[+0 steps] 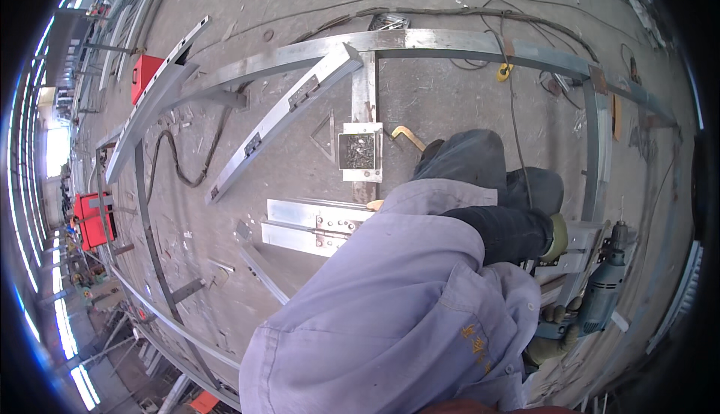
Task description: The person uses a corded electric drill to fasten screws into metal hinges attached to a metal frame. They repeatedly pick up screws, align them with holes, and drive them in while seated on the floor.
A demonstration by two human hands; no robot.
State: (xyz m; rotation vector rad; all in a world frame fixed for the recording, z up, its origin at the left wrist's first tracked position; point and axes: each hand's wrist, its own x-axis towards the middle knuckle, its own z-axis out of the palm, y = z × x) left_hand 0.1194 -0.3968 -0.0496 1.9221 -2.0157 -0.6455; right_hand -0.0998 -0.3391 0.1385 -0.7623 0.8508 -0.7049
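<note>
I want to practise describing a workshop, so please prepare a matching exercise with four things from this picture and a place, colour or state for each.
1. Drill
2. Jacket
3. Bent tool
4. Left hand

A. yellow, on the floor
B. gloved, beyond a dark sleeve
C. held in the right hand
D. pale lilac

Pairs: 1-C, 2-D, 3-A, 4-B
</note>
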